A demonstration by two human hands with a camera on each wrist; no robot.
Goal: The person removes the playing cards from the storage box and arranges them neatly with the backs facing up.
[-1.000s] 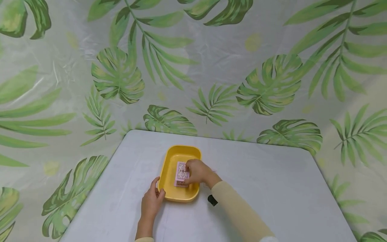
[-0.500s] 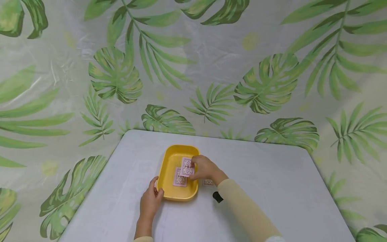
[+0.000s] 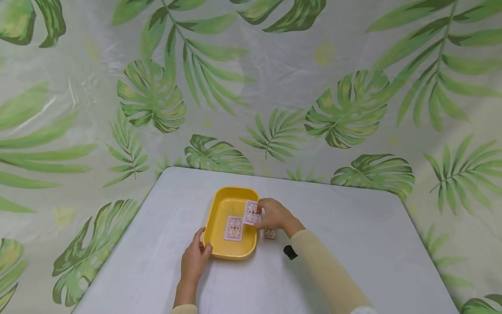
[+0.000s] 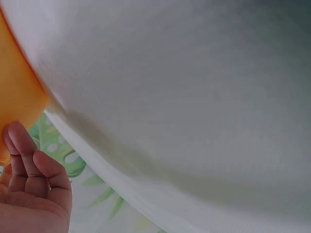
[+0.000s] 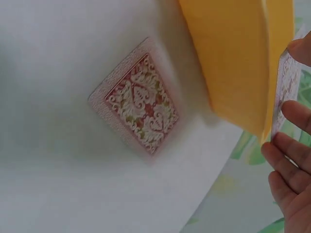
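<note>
My right hand (image 3: 276, 214) pinches a pink-bordered playing card (image 3: 251, 212), back side up, over the right rim of a yellow tray (image 3: 229, 254). In the right wrist view the pinched card (image 5: 286, 82) shows nearly edge-on between thumb and fingers. Another card, or a stack of them (image 3: 234, 228), lies face down on the tray floor. Just right of the tray, a card (image 5: 142, 104) rests face down on the white table, partly behind the right hand in the head view. My left hand (image 3: 195, 261) grips the tray's near left side, its fingers at the wall (image 4: 19, 73).
The white-covered table (image 3: 333, 244) spreads on both sides of the tray. Behind it hangs a leaf-patterned sheet (image 3: 274, 87). A small black piece (image 3: 290, 252) sits at the right wrist.
My right hand has lifted the card off the one in the tray and moved it right, to the rim. The card on the table has come into view. My left hand keeps its grip.
</note>
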